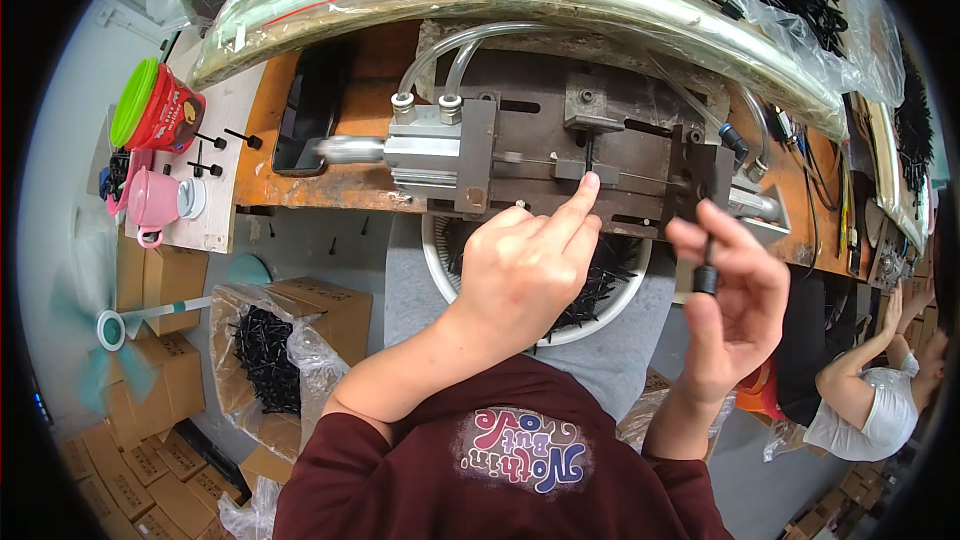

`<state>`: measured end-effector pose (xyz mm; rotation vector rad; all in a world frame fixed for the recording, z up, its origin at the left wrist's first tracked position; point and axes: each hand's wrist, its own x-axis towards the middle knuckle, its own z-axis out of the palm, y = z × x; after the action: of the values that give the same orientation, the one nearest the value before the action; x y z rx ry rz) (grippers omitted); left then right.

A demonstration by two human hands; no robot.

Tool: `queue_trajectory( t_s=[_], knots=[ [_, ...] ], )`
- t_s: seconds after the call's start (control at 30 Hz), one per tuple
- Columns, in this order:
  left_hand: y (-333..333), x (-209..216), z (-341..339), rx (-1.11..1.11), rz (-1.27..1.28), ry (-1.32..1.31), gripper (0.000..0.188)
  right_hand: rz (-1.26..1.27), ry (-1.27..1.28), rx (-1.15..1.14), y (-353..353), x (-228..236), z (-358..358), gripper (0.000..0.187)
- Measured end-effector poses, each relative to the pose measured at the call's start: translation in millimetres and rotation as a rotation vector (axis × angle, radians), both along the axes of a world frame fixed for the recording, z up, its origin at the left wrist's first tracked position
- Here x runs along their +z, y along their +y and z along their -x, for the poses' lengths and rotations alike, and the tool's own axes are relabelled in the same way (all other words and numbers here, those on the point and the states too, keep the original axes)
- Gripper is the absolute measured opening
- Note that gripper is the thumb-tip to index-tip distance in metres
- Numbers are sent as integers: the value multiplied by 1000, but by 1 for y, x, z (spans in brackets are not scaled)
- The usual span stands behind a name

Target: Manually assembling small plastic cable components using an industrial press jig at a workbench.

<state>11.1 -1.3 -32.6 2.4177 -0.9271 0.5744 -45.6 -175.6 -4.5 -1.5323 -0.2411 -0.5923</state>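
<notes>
Where a black rod (pixel 590 152) sits in the metal fixture (pixel 545 140), at one o'clock from the left hand (pixel 525 265), it seems touched by the index fingertip; whether anything is gripped by the curled fingers cannot be told. A black part (pixel 706 280), seemingly not yet placed, is pinched by the right hand (pixel 740 305) toward four o'clock. Many black pieces (pixel 600 285) are already gathered in the basin (pixel 437 270) at six o'clock.

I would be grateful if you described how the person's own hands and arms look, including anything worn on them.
The left hand and right hand are bare, with no gloves, rings or watch visible. The forearms are uncovered below dark maroon sleeves, which look plain.
</notes>
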Motion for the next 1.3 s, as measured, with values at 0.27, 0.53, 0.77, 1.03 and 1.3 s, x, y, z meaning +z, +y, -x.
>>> queue_trajectory(
  t_s=[0.27,0.53,0.77,1.03,1.3],
  knots=[
    [6,-3,-3,-40,40,-7,24,804,-78,-141,4,-7,-7,27],
    [39,1,26,-366,-20,374,27,1073,-81,-110,20,-24,-19,20],
    [44,-5,29,-403,65,388,32,1189,12,-175,33,-17,-28,24],
    [43,-2,31,-412,248,343,19,1259,-60,-193,35,-13,-31,15],
    [77,-55,53,-178,278,536,3,1005,-55,-169,29,-26,-13,23]
  ],
)
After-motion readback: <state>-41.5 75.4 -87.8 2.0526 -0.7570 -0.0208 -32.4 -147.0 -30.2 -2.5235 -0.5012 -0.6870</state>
